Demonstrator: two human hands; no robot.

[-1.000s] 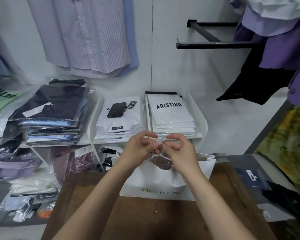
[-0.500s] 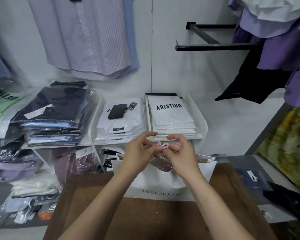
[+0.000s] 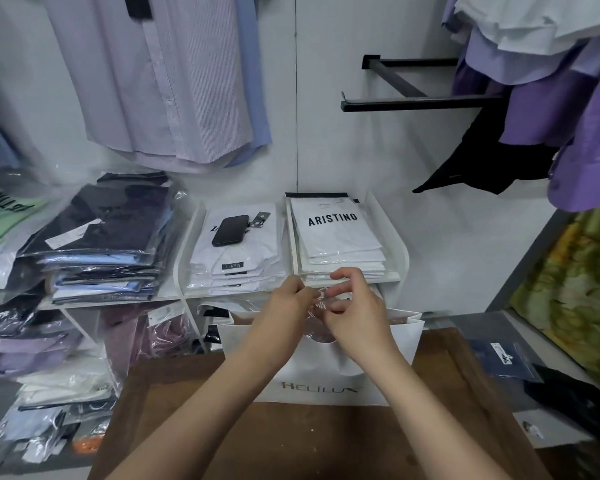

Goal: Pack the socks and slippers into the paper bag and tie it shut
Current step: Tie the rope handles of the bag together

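White paper bag stands upright on the wooden worktop; at its twelve o'clock edge the left hand and right hand pinch its cord (blurred) with curled fingers.

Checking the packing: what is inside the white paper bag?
Only a dark reddish patch shows in the mouth of the paper bag, under the cord pinched by the left hand and right hand. The bag's front and the hands hide the rest.
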